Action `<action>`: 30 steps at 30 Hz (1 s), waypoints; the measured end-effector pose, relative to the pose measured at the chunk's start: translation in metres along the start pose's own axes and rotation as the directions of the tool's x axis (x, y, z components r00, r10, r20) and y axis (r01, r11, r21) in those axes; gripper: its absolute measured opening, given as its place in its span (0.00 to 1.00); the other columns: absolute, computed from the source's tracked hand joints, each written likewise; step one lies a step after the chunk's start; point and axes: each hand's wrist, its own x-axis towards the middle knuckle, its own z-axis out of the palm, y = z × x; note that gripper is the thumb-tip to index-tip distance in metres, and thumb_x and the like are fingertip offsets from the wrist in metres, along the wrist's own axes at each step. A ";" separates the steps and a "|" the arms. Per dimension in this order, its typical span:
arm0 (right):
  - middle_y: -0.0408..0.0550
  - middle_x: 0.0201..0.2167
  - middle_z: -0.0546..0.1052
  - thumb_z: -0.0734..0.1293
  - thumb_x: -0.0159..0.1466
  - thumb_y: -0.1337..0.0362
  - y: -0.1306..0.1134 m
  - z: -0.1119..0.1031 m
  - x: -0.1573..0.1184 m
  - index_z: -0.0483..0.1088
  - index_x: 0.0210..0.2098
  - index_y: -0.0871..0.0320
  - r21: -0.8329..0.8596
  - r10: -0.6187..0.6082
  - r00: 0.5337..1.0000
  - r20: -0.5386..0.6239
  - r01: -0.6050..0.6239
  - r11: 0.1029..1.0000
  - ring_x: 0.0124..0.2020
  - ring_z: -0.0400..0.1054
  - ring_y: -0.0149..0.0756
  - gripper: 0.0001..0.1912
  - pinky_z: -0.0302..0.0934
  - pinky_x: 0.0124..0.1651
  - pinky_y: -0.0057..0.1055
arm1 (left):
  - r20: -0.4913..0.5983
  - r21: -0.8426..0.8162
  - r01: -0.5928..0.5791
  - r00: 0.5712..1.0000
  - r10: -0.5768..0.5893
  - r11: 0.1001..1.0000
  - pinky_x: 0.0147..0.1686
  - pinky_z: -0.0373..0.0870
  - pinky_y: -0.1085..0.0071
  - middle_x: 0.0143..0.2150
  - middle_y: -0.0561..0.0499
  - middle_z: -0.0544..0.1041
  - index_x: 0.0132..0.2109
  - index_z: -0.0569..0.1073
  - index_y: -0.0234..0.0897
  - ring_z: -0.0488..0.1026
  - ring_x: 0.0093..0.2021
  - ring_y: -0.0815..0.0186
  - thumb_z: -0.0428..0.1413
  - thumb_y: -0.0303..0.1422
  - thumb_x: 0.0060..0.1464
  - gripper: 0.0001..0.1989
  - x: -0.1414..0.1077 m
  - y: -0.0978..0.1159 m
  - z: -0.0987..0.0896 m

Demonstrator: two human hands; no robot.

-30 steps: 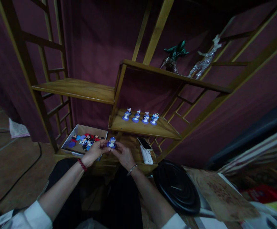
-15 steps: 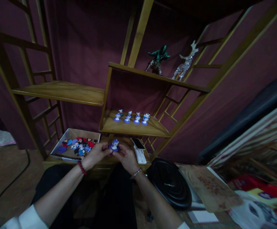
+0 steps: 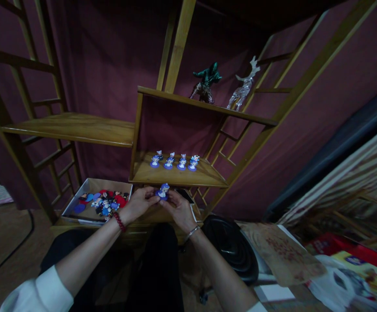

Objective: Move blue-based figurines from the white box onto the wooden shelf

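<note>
A small purple-and-white figurine point(image 3: 163, 190) on a round purple base is pinched between my two hands, just below the front edge of the middle shelf point(image 3: 175, 177). My left hand point(image 3: 142, 202) grips its base from the left, and my right hand point(image 3: 178, 209) holds it from the right; both are closed on it. Two rows of similar figurines point(image 3: 168, 163) stand upright on that shelf. To the left of my hands, an open box point(image 3: 87, 186) contains several loose figurines and round coloured bases point(image 3: 105, 203), jumbled together.
A phone point(image 3: 186, 195) lies behind my right hand, partly covered. On the upper shelf stand a green figure point(image 3: 207, 80) and a clear deer statue point(image 3: 244, 89). A bare left shelf point(image 3: 74, 126) juts out. A black round stool seat point(image 3: 232, 247) is at the right.
Both hands have lifted the figurine slightly and moved it right, nearer the shelf edge. The right hand now covers more of the phone and the white item. The camera view has shifted a little.
</note>
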 end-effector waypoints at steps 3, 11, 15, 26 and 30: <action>0.47 0.40 0.74 0.67 0.52 0.61 0.004 -0.006 0.006 0.67 0.41 0.56 0.027 -0.013 1.000 -0.025 0.014 1.000 0.40 0.69 0.36 0.16 0.64 0.45 0.34 | 0.016 0.038 -0.024 1.000 0.024 0.999 0.34 0.65 0.70 0.32 0.49 0.74 0.40 0.71 0.31 0.69 0.32 0.67 0.55 0.34 0.42 0.16 0.009 0.002 0.003; 0.47 0.38 0.74 0.67 0.52 0.62 0.001 -0.022 0.018 0.68 0.41 0.56 -0.024 -0.033 0.999 -0.026 0.033 0.999 0.39 0.69 0.35 0.16 0.64 0.44 0.33 | 0.027 0.165 -0.118 0.993 0.115 0.979 0.30 0.64 0.73 0.28 0.51 0.73 0.36 0.71 0.31 0.67 0.27 0.70 0.54 0.35 0.44 0.13 0.028 0.003 0.008; 0.47 0.37 0.74 0.67 0.52 0.61 0.000 -0.028 0.021 0.68 0.41 0.56 -0.031 -0.029 0.998 -0.051 0.027 0.999 0.37 0.69 0.35 0.16 0.65 0.42 0.32 | 0.021 0.243 -0.157 0.988 0.156 0.957 0.30 0.65 0.73 0.28 0.50 0.73 0.37 0.71 0.32 0.68 0.28 0.69 0.52 0.35 0.46 0.11 0.037 -0.002 0.010; 0.45 0.34 0.75 0.67 0.52 0.60 0.003 -0.045 0.037 0.68 0.42 0.56 -0.201 -0.025 0.995 -0.099 0.004 0.980 0.34 0.69 0.33 0.18 0.64 0.40 0.31 | -0.007 0.337 -0.178 0.982 0.191 0.925 0.26 0.65 0.74 0.30 0.50 0.74 0.43 0.71 0.34 0.69 0.25 0.70 0.50 0.34 0.47 0.15 0.058 0.004 0.020; 0.46 0.34 0.74 0.67 0.51 0.57 0.015 -0.049 0.047 0.69 0.41 0.56 -0.336 -0.020 0.988 -0.155 -0.034 0.941 0.34 0.68 0.33 0.19 0.63 0.40 0.32 | -0.031 0.401 -0.159 0.982 0.187 0.902 0.23 0.63 0.75 0.25 0.53 0.71 0.41 0.71 0.34 0.67 0.22 0.72 0.50 0.34 0.47 0.14 0.069 0.002 0.020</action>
